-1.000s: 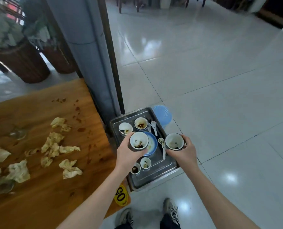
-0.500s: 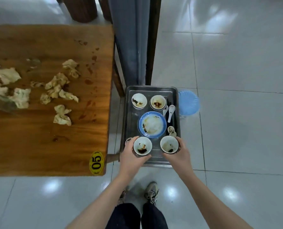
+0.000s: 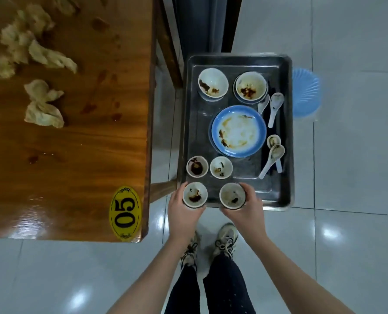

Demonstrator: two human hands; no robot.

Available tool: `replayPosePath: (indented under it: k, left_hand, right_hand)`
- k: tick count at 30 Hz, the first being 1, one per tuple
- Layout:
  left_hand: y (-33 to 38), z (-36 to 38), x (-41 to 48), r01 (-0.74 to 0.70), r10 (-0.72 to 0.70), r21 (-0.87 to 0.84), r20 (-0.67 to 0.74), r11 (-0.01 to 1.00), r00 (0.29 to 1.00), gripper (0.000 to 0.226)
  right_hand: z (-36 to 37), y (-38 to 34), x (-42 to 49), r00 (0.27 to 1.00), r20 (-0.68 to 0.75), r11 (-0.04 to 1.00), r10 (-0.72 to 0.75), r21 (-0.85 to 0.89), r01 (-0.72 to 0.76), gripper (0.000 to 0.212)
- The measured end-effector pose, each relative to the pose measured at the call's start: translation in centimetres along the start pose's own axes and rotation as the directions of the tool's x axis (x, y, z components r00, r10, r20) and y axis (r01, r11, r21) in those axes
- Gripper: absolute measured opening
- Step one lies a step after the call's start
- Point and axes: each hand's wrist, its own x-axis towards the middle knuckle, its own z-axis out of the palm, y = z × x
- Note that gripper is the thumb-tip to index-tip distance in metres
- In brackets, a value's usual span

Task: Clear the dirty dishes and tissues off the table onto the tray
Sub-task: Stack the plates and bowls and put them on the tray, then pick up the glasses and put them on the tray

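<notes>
A metal tray (image 3: 279, 191) sits on a blue stool to the right of the wooden table (image 3: 79, 155). My left hand (image 3: 181, 214) grips a small dirty cup (image 3: 195, 195) at the tray's near edge. Beside it, my right hand (image 3: 245, 211) grips a second dirty cup (image 3: 232, 196). On the tray lie a blue-rimmed plate (image 3: 238, 130), two stained bowls (image 3: 213, 84), two small sauce dishes (image 3: 221, 167) and several white spoons (image 3: 272, 159). Crumpled used tissues (image 3: 43, 105) lie on the table at upper left.
The blue plastic stool (image 3: 306, 94) shows past the tray's right side. A dark post (image 3: 202, 23) stands behind the tray. A yellow "05" tag (image 3: 125, 213) marks the table's near corner. My shoes (image 3: 224, 241) stand on white tiled floor below the tray.
The camera tilted further down and closer. Both hands with their cups drew back from over the plate to the tray's near edge, uncovering two small sauce dishes.
</notes>
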Motion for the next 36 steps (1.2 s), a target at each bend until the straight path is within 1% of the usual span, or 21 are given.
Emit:
replayPosePath:
  k: [5, 9, 11, 14, 19, 23, 25, 29, 33, 36]
  left_hand:
    - [-2.3, 1.5, 2.0, -0.005, 0.007, 0.055, -0.043, 0.998, 0.999, 0.073]
    - [-3.4, 2.6, 2.9, -0.007, 0.007, 0.078, -0.007, 0.997, 1.000, 0.067]
    - [-3.7, 2.9, 3.1, 0.016, -0.016, 0.057, 0.001, 0.998, 1.000, 0.072]
    - [-3.9, 3.0, 3.3, 0.037, -0.038, 0.039, 0.025, 0.999, 0.999, 0.076]
    - [-3.3, 2.1, 2.8, 0.044, -0.048, 0.054, 0.079, 0.998, 0.996, 0.083]
    - [-2.1, 0.9, 0.7, 0.041, -0.047, 0.051, 0.127, 0.998, 0.991, 0.081]
    - [-1.1, 0.0, -0.5, 0.026, -0.033, 0.051, 0.142, 0.998, 0.989, 0.076]
    - [2.3, -2.3, -3.0, -0.028, 0.028, 0.003, 0.158, 1.000, 0.987, 0.065]
    - [7.4, -5.2, -4.8, -0.076, 0.090, -0.099, 0.141, 0.992, 0.986, 0.056]
    - [11.4, -7.8, -6.0, -0.132, 0.151, -0.163, 0.105, 0.978, 0.983, 0.052]
  right_hand:
    - [3.4, 1.4, 1.2, 0.999, -0.035, 0.998, 0.025, 0.064, -0.023, 0.077]
    - [5.1, 1.8, 2.1, 0.999, -0.029, 0.997, 0.024, 0.073, -0.022, 0.082]
    - [5.7, 1.8, 2.2, 0.999, -0.021, 0.997, 0.033, 0.075, -0.031, 0.085]
    - [6.0, 1.7, 2.3, 0.999, 0.007, 0.996, 0.041, 0.079, -0.041, 0.087]
    - [4.7, 1.0, 1.9, 0.992, 0.117, 0.992, 0.054, 0.109, -0.067, 0.090]
    - [2.5, 0.1, 0.3, 0.988, 0.144, 0.994, 0.054, 0.090, -0.067, 0.085]
    - [1.0, -0.8, -0.6, 0.991, 0.122, 0.996, 0.055, 0.058, -0.063, 0.081]
    - [-2.6, -3.9, -2.4, 0.996, 0.085, 0.997, 0.035, 0.065, -0.041, 0.071]
    - [-6.2, -8.4, -3.4, 0.998, 0.042, 0.996, -0.048, 0.077, 0.045, 0.054]
    - [-8.8, -12.7, -4.1, 0.992, 0.048, 0.987, -0.117, 0.116, 0.110, 0.045]
